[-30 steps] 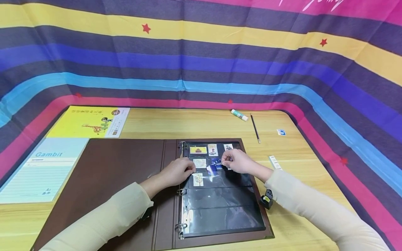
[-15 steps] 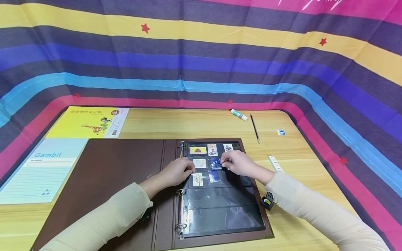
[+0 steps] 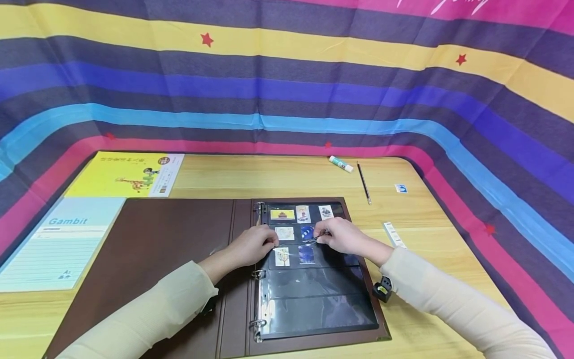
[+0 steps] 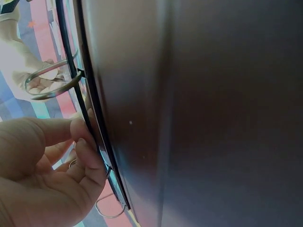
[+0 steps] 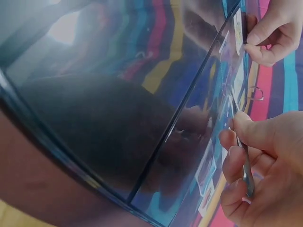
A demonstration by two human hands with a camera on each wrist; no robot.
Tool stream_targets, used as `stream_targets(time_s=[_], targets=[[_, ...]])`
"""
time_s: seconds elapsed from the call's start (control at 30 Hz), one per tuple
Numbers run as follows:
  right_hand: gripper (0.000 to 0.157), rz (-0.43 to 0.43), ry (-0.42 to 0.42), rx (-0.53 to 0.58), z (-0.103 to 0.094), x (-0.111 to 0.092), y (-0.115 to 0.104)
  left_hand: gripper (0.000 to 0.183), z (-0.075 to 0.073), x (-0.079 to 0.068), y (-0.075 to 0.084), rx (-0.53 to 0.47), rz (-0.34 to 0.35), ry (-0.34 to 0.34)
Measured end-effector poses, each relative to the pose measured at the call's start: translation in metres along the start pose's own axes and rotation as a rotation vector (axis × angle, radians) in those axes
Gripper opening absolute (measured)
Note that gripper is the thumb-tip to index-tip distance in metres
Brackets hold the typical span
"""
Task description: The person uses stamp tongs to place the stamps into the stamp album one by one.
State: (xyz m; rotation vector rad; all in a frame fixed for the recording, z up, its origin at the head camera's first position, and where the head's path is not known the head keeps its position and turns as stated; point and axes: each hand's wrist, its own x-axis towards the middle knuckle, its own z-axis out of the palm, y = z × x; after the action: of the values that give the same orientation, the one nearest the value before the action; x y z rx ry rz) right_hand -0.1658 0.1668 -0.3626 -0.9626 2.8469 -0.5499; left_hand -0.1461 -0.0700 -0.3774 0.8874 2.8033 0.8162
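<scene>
A brown ring binder [image 3: 175,249] lies spread on the table, with a black pocket page [image 3: 320,281] on its right side. Several stamps sit in rows on that page. My right hand [image 3: 343,235] pinches metal tweezers [image 5: 245,165], whose tips lie over the page between two blue stamps: an upper one [image 3: 307,232] and a lower one [image 3: 307,255]. At the page's left part, my left hand [image 3: 251,246] has its thumb and forefinger pinched at the page, beside a stamp with a tree picture [image 3: 282,257]. The left wrist view shows these fingers [image 4: 85,137] at the page edge.
A glue stick [image 3: 341,164], a pencil [image 3: 364,183] and a loose blue-white stamp [image 3: 401,188] lie behind on the right. A small white strip [image 3: 393,234] is near my right forearm. A yellow booklet [image 3: 121,174] and a Gambit notepad [image 3: 63,249] lie left. Metal rings [image 3: 258,323] line the spine.
The lower blue stamp was tilted and now sits straight in the third row. My right hand with the tweezers has dropped slightly, uncovering the top-right stamp. My left hand stays put.
</scene>
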Motion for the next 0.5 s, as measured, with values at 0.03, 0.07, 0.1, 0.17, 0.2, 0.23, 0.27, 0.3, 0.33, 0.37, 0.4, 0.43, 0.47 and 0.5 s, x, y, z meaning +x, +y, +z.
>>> stream_targets(time_s=[0.03, 0.07, 0.1, 0.17, 0.2, 0.23, 0.27, 0.3, 0.33, 0.37, 0.4, 0.43, 0.47, 0.5], targets=[[0.007, -0.001, 0.003, -0.003, 0.000, 0.000, 0.000, 0.011, 0.000, 0.000, 0.000, 0.001, 0.000, 0.000], [0.007, -0.002, 0.001, -0.005, 0.000, 0.000, 0.000, 0.011, 0.000, 0.000, 0.000, 0.000, -0.001, -0.001], [0.007, -0.005, 0.001, -0.004, -0.001, 0.000, 0.000, 0.011, 0.000, 0.000, 0.000, -0.002, -0.003, -0.002], [0.007, -0.011, -0.003, 0.005, -0.005, 0.000, 0.001, 0.010, 0.000, 0.000, 0.000, -0.008, -0.006, -0.005], [0.007, -0.009, -0.003, 0.004, -0.008, 0.000, 0.002, 0.010, 0.000, 0.000, 0.000, -0.008, -0.012, -0.007], [0.007, -0.008, -0.004, 0.012, -0.012, -0.001, 0.004, 0.010, 0.000, 0.001, 0.000, -0.007, -0.012, -0.007], [0.006, -0.007, -0.004, 0.025, -0.016, -0.001, 0.006, 0.009, 0.000, 0.001, 0.000, -0.008, -0.014, -0.007], [0.007, -0.001, -0.001, 0.042, -0.020, -0.002, 0.009, 0.009, 0.000, 0.001, 0.000, -0.007, -0.014, -0.006], [0.007, 0.007, 0.004, 0.062, -0.025, -0.004, 0.013, 0.009, 0.000, 0.001, 0.000, -0.004, -0.014, -0.005], [0.008, 0.017, 0.009, 0.093, -0.031, -0.005, 0.017, 0.009, 0.000, 0.001, 0.000, -0.001, -0.014, -0.004], [0.008, 0.030, 0.019, 0.125, -0.036, -0.007, 0.024, 0.008, 0.000, 0.001, -0.001, 0.004, -0.010, -0.003], [0.009, 0.042, 0.030, 0.171, -0.042, -0.009, 0.031, 0.008, 0.000, 0.001, -0.001, 0.006, -0.010, -0.002], [0.009, 0.064, 0.045, 0.210, -0.047, -0.011, 0.039, 0.008, 0.000, 0.001, -0.001, 0.006, -0.011, -0.003], [0.010, 0.091, 0.061, 0.252, -0.053, -0.014, 0.048, 0.008, 0.000, 0.001, -0.001, 0.007, -0.013, -0.003]])
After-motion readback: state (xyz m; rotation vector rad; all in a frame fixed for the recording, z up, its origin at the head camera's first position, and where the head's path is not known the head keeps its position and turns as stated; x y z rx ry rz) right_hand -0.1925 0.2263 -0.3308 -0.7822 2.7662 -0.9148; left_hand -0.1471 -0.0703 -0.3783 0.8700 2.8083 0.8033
